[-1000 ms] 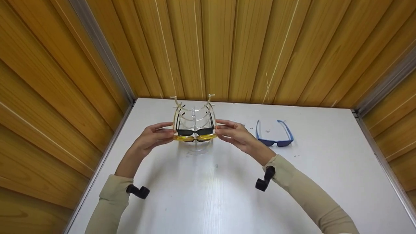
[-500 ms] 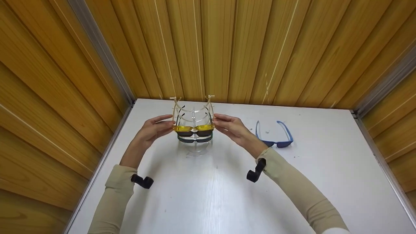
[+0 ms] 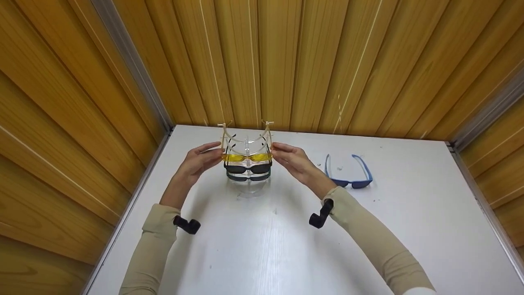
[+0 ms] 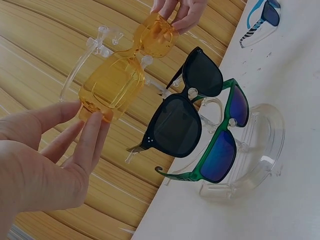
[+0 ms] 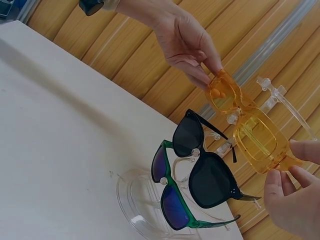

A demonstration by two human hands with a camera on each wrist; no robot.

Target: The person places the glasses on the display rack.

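Note:
Both hands hold a pair of yellow glasses (image 3: pixel 233 157) by its two outer ends, at a clear display stand (image 4: pixel 272 145). My left hand (image 3: pixel 197 162) pinches the left end between thumb and fingers. On the other side, my right hand (image 3: pixel 295 160) pinches the right end. Below the yellow pair, black sunglasses (image 4: pixel 176 125) hang on the stand. Lower still sit green-framed sunglasses (image 4: pixel 217 156) with blue lenses. In the wrist views the yellow frame lies close to the stand's nose peg; whether its weight rests there I cannot tell.
Blue sunglasses (image 3: pixel 360 183) lie with temples spread on the white table (image 3: pixel 262 246), right of the stand. Wooden panel walls (image 3: pixel 274 65) enclose the back and sides. The stand's topmost clear arm (image 5: pixel 290 110) rises above the yellow glasses.
The yellow glasses have risen with both hands, from in front of the lower sunglasses to above the black pair. The green pair now shows below. The blue sunglasses stay put.

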